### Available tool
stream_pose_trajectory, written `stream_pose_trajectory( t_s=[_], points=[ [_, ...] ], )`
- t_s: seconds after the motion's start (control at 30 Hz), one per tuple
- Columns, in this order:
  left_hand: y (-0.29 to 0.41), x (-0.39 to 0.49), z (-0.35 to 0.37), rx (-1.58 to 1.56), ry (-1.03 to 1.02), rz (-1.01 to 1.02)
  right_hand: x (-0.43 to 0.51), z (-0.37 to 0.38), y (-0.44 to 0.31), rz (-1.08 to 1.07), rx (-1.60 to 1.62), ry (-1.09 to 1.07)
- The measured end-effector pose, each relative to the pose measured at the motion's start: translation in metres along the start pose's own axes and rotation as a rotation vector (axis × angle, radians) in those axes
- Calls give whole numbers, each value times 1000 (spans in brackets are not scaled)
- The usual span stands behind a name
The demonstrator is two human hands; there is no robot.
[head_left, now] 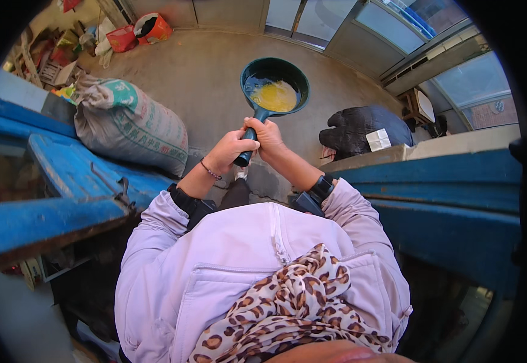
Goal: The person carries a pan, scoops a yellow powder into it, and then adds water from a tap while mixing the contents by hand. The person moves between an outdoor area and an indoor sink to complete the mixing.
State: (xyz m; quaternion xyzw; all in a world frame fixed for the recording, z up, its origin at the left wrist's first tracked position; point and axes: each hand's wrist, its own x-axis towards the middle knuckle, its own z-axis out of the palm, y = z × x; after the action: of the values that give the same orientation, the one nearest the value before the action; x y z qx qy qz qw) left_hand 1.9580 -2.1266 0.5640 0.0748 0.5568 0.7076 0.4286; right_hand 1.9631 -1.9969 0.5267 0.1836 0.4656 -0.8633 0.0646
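A dark green, long-handled ladle or dipper (304, 97) is held out in front of me above the concrete floor. Its round bowl contains a yellow, pale-edged substance (278, 95); whether it is liquid or solid I cannot tell. Both of my hands grip the handle. My left hand (234, 149) is nearer the handle's end, with the thumb across it. My right hand (267, 134) wraps the handle closer to the bowl. The fingers of the two hands meet around it, and the handle's round end sticks out below them.
Blue door leaves (435, 174) flank me on both sides. A full woven sack (132, 125) leans at the left. Black plastic-wrapped goods (367, 129) lie at the right. Red bags (122, 39) and a scrap pile (57, 59) stand at the back left, with a wooden stool (417, 106) far right.
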Motion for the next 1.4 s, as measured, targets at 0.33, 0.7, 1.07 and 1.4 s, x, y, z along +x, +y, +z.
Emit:
stream_pose_trajectory(
  t_s=[0.33, 0.7, 1.07, 1.4],
  points=[
    [92, 182, -28, -209, -69, -345, 156, -46, -101, -94, -123, 35],
    [181, 436, -49, 50, -12, -224, 340, -170, -260, -69, -580, -22],
    [248, 679, -106, -17, 4, -208, 531, -348, -437, -304, -805, 148],
    [330, 861, -197, 248, -43, -302, 770, -352, -577, -367, -814, 199]
  ],
)
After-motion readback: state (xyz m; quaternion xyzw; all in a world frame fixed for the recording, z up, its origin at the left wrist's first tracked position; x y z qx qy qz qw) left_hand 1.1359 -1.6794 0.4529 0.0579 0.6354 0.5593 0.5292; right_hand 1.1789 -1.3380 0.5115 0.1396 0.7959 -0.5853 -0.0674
